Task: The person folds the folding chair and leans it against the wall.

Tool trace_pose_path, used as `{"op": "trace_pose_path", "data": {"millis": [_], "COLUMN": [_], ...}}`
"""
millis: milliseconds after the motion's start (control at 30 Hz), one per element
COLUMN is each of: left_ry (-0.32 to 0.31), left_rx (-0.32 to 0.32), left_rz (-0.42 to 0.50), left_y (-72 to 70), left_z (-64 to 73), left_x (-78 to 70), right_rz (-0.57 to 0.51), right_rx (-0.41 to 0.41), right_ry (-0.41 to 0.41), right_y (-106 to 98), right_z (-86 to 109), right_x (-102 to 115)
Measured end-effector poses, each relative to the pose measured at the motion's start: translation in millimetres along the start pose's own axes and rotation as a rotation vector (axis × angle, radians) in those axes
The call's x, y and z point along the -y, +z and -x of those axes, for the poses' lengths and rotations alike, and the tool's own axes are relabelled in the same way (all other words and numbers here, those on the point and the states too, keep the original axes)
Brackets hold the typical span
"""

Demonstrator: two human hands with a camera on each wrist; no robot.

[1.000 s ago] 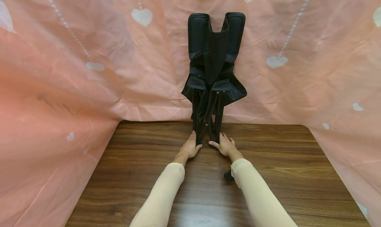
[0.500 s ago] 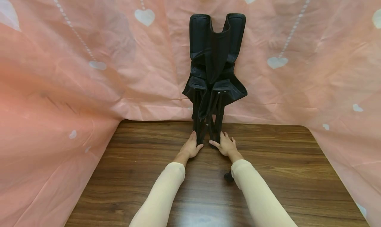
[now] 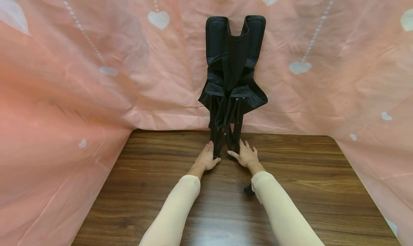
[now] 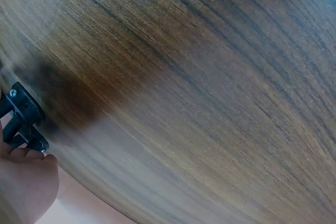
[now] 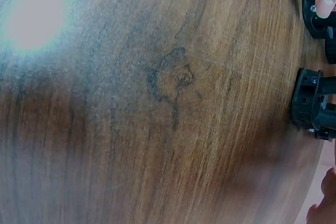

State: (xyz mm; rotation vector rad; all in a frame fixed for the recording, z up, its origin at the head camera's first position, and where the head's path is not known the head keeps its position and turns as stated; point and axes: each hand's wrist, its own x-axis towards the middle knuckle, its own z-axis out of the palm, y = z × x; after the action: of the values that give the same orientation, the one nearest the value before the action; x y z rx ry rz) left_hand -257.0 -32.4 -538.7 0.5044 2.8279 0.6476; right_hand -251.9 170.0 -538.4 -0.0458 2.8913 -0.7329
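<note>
A folded black folding chair, fabric bunched above thin legs, stands upright on the wood-grain table. My left hand holds its left legs low down, fingers along the outer side and thumb toward the front. On the other side my right hand holds the right legs at the bottom, its thumb reaching inward and outer fingers slightly spread. Black plastic chair feet show beside the curled fingertips in the left wrist view. In the right wrist view, two screwed feet lie between thumb and fingers.
Pink cloth with white hearts hangs behind and on both sides, right behind the chair. The wooden table extends toward me. A small black object lies partly hidden beside my right sleeve.
The head view has shifted slightly. Both hands remain at the chair's legs, with the right fingers a little more spread, and the chair stays upright.
</note>
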Motion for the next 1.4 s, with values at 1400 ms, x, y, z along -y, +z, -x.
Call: {"op": "trace_pose_path", "data": {"millis": [1400], "left_ry": [0.066], "left_rx": [-0.121], "left_rz": [-0.236], "left_y": [-5.3], "left_z": [-4.4], "left_x": [14.6], "right_rz": [-0.049], "right_rx": [-0.028], "right_ry": [-0.039], "right_y": [-9.3], "right_z": [1.5], "right_x": [0.9]}}
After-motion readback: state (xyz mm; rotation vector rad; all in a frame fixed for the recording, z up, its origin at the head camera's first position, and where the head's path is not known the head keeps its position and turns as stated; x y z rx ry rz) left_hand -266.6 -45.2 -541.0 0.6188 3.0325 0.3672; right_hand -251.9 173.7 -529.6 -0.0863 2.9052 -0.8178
